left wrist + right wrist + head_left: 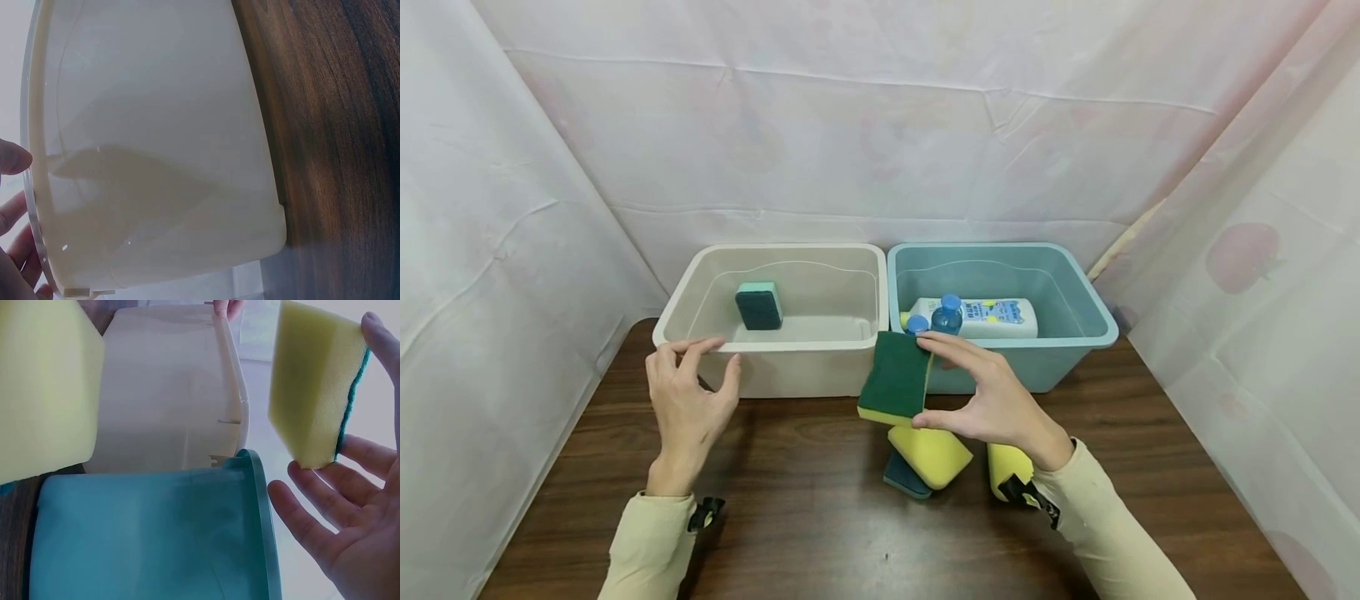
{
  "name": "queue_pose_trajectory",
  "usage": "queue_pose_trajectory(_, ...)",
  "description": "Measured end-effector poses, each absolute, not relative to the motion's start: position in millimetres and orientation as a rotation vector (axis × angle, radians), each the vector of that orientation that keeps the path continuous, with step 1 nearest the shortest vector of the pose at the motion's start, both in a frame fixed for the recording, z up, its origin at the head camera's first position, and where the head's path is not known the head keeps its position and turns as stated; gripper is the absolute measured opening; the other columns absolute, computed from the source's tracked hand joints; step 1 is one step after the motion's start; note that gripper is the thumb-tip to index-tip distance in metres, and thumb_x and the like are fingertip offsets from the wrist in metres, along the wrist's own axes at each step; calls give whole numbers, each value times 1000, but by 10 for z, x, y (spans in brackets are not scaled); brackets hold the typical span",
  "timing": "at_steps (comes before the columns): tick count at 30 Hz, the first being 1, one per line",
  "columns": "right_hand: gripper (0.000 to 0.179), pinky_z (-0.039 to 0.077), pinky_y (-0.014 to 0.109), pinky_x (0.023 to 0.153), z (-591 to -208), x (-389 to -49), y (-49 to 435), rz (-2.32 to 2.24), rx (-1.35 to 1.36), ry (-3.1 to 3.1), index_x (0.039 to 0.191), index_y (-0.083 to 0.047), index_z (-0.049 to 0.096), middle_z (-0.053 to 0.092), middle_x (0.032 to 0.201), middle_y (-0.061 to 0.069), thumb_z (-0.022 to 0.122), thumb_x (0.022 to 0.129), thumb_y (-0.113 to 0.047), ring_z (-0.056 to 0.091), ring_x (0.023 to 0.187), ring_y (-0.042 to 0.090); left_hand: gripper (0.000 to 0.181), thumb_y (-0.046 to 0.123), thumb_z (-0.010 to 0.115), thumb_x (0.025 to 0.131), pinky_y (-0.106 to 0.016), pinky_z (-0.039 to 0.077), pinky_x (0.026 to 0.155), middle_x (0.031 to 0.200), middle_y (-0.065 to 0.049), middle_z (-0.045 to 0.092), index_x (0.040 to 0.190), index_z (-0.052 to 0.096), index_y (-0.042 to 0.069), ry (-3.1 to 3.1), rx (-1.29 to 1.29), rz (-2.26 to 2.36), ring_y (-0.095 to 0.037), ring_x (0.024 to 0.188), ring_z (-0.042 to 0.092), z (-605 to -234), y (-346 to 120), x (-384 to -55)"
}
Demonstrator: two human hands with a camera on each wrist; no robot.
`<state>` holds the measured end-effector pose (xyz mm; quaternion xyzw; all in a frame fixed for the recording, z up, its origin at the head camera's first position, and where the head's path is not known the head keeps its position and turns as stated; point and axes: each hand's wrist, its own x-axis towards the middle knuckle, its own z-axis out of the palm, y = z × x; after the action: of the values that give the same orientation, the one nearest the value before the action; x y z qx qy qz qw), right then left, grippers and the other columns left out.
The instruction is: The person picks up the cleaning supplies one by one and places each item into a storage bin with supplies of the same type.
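My right hand [992, 396] pinches a yellow sponge with a dark green scouring pad [895, 379] between thumb and fingertips. The sponge hangs tilted in front of where the two bins meet, green side up. In the right wrist view its yellow side [312, 381] faces the camera, with fingers [325, 494] at its lower edge. My left hand [688, 400] is at the front left rim of the beige bin [797, 367], thumb apart from the relaxed fingers. The left wrist view shows those fingertips [22, 250] right at the rim. Inside that bin a sponge [760, 308] leans upright.
The blue bin [1060, 362] at right holds a white bottle [1015, 317] lying down and blue-capped bottles [946, 317]. Before the bins, a yellow sponge [932, 457] lies over a dark-padded one [906, 477]; another yellow sponge [1007, 468] is partly under my right wrist. Curtains surround the table.
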<state>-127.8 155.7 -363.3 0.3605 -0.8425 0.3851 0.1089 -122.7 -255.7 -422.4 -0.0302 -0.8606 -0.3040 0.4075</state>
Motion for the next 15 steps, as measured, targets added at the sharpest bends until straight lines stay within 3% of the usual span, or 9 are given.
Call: queue_pose_trajectory(15, 90, 59, 35, 96, -3634, -1343, 1504, 1183, 1073, -2426, 152, -17, 59, 57, 159, 4, 99, 73, -29, 63, 135, 24, 33, 21, 80, 88, -58, 36, 94, 112, -27, 58, 114, 78, 2, -2122, -72, -784, -50, 107, 47, -4232, -2531, -1238)
